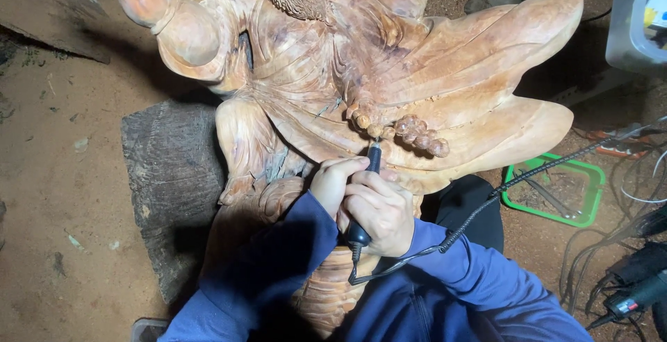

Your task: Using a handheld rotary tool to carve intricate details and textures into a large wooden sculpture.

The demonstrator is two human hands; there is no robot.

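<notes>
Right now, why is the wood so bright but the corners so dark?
Head view: a strong light falls on the wooden carving, so it glows pale orange; the hands and blue sleeves cast a dark shadow below; the edges fade to dimness; everything looks fairly sharp, without glare.

Dark rotary carving handpiece [368, 189], upright, tip against pale wooden sculpture [417, 85]
</notes>
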